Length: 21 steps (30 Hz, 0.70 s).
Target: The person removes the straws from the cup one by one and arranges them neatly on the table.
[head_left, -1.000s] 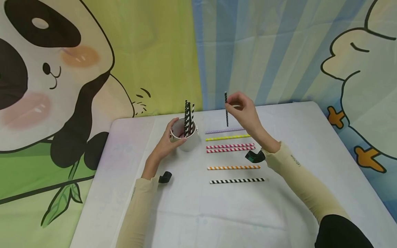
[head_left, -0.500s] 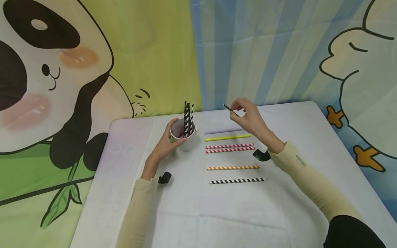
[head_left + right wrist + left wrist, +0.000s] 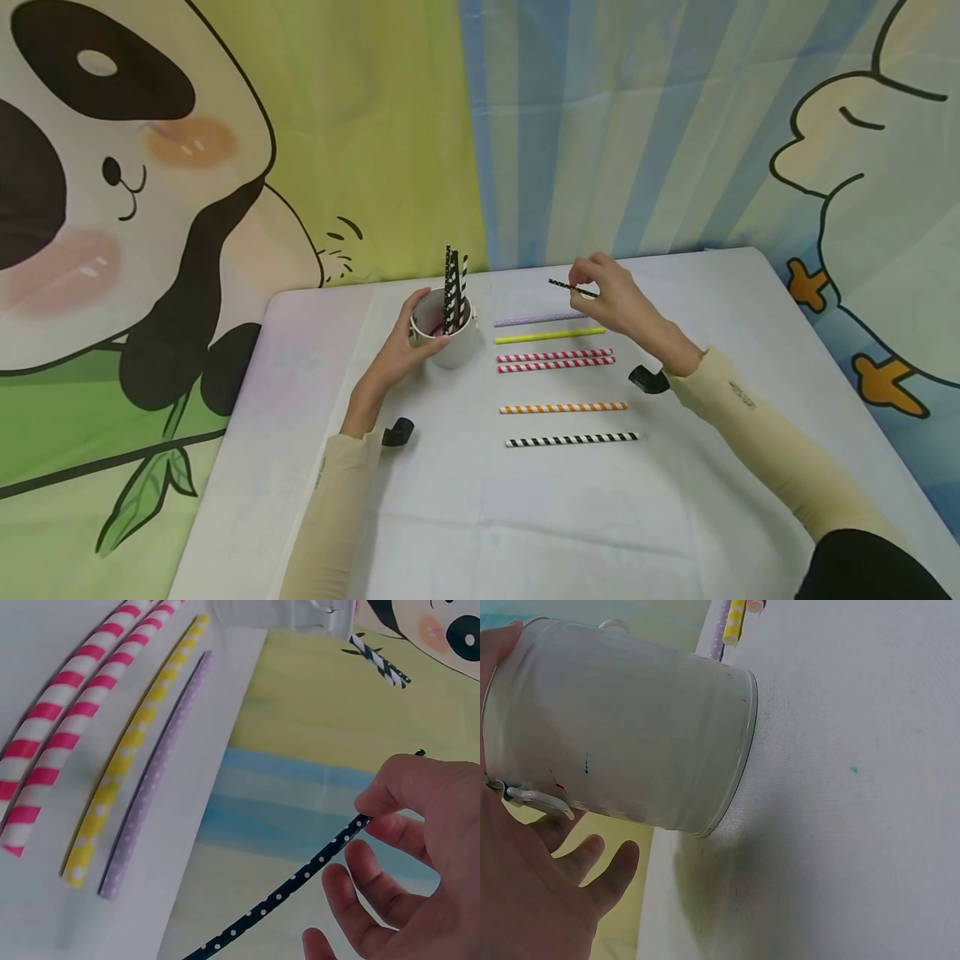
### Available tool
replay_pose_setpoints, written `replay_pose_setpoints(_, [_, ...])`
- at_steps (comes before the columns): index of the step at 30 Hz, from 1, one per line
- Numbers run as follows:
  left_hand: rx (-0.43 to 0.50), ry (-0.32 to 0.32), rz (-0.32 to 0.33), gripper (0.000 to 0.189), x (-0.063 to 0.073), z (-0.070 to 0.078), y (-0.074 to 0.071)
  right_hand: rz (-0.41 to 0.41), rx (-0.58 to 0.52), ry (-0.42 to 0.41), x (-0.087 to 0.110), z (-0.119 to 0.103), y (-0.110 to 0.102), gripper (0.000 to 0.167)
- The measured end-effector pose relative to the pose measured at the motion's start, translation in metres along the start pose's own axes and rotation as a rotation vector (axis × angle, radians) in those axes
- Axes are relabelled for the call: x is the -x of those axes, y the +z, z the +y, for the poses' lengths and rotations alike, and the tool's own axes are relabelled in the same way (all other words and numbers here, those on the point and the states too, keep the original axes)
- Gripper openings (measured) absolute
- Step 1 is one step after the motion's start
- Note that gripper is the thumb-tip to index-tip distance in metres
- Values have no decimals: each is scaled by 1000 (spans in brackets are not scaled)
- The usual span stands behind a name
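Note:
My left hand [image 3: 393,354] grips a small white bucket [image 3: 459,348] by its rim, thumb at the near side. Several black-and-white paper straws [image 3: 452,292] stand in it, leaning to its right side. At the table's back, my right hand [image 3: 618,302] pinches a black straw with white dots [image 3: 289,887] between thumb and forefinger. That straw is nearly level, a little above the lilac dotted straw [image 3: 536,319]. In the left wrist view the bucket [image 3: 630,727] has a handle loop near the palm; its base is at the tabletop.
On the white table [image 3: 585,508] lie a yellow dotted straw [image 3: 551,336], two pink-striped straws [image 3: 555,362], an orange-striped straw [image 3: 562,408] and a black-striped straw [image 3: 570,440], roughly parallel. A printed cloth [image 3: 405,150] hangs behind the table.
My right hand has come down and to the right, and the dotted straw has turned from upright to nearly level. The left hand and bucket have stayed put.

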<state>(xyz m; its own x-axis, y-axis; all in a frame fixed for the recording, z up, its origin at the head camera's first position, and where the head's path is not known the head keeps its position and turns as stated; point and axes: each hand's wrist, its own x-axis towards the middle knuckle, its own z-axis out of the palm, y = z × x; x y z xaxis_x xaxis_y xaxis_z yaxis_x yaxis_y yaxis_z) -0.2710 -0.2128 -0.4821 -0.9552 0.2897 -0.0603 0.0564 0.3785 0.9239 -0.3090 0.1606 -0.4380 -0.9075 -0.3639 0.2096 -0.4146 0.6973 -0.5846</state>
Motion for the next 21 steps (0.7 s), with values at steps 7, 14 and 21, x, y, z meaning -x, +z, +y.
replay_pose_setpoints(7, [-5,6,5,88,0,-1,1,-16,100,-13,5,15,-2,8])
replay_pose_setpoints(14, [-8,12,5,89,0,0,1,-58,201,-9,9,34,-3,6])
replay_pose_setpoints(21, [-5,15,4,88,0,-1,0,-92,298,-8,11,55,-4,7])
